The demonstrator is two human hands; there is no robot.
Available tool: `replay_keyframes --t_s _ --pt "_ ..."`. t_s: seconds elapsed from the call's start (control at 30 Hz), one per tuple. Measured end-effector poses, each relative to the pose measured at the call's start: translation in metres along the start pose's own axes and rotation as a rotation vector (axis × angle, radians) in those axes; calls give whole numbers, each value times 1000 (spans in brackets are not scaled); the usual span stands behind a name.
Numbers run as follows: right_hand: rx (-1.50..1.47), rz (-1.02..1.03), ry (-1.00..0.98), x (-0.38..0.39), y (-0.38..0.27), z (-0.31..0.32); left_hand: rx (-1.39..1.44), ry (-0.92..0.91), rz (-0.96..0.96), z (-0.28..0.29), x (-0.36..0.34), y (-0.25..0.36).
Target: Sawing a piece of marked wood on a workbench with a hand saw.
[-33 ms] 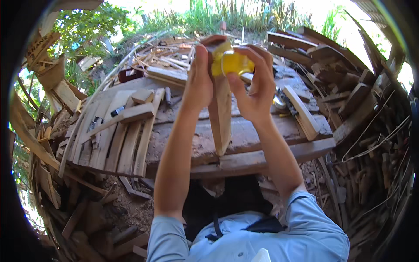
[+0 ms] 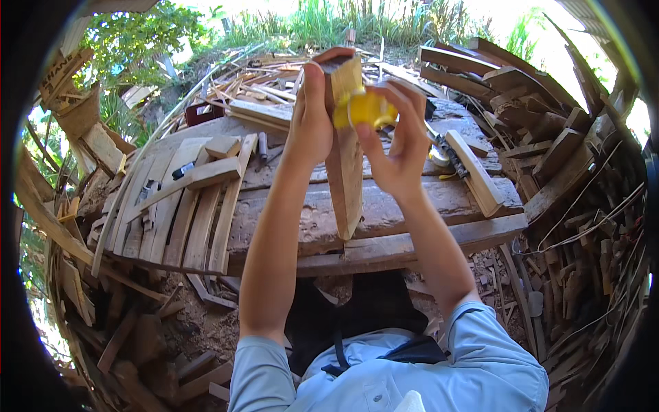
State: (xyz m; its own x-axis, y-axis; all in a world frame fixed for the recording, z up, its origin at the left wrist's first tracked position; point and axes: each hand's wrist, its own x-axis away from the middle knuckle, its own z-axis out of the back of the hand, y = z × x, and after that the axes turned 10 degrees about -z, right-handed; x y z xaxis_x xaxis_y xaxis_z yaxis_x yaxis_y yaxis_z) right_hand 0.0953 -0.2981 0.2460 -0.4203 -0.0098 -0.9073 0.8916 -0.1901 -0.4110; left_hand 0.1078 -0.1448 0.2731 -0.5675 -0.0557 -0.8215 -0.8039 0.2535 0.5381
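A tapered wooden board point(image 2: 345, 185) stands upright before me, its lower tip near the bench's front edge. My left hand point(image 2: 314, 120) grips it by the upper part from the left side, fingers wrapped round behind the top. A rounded yellow roll-like thing point(image 2: 371, 110) sits between the thumb and fingers of my right hand point(image 2: 398, 137), pressed to or just beside the board's right face. Motion blurs it, so its exact kind cannot be told.
Slats and a wooden block point(image 2: 223, 147) lie on the left of the plank workbench point(image 2: 288, 213). A short wood strip point(image 2: 473, 175) and tools point(image 2: 443, 156) lie at the right. Piled offcuts point(image 2: 535, 117) rise on the right, and scrap wood covers the ground.
My right hand and the yellow roll-like thing have slid slightly down along the board. More of the board's upper end now shows. My left hand keeps its grip.
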Motion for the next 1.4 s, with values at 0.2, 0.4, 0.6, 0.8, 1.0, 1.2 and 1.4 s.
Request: replay_keyframes --t_s 0.2,0.4,0.6,0.8,1.0,1.2,1.4 --pt "-43 -253 79 105 25 5 -85 -26 18 -1 -2 -15" --pt "4 70 158 10 15 6 317 37 134 -5 -1 -25" --pt "-47 -41 123 -46 -33 4 274 95 178 12 -9 -18" --pt "11 -188 55 107 39 -3 -171 116 130 -2 4 -3" --pt "-22 -199 59 97 18 3 -74 -39 3 -3 3 1" --pt "-70 88 122 -32 -7 13 -16 15 -72 -18 7 -3" --pt "22 -137 -175 107 30 8 17 191 204 14 13 7"
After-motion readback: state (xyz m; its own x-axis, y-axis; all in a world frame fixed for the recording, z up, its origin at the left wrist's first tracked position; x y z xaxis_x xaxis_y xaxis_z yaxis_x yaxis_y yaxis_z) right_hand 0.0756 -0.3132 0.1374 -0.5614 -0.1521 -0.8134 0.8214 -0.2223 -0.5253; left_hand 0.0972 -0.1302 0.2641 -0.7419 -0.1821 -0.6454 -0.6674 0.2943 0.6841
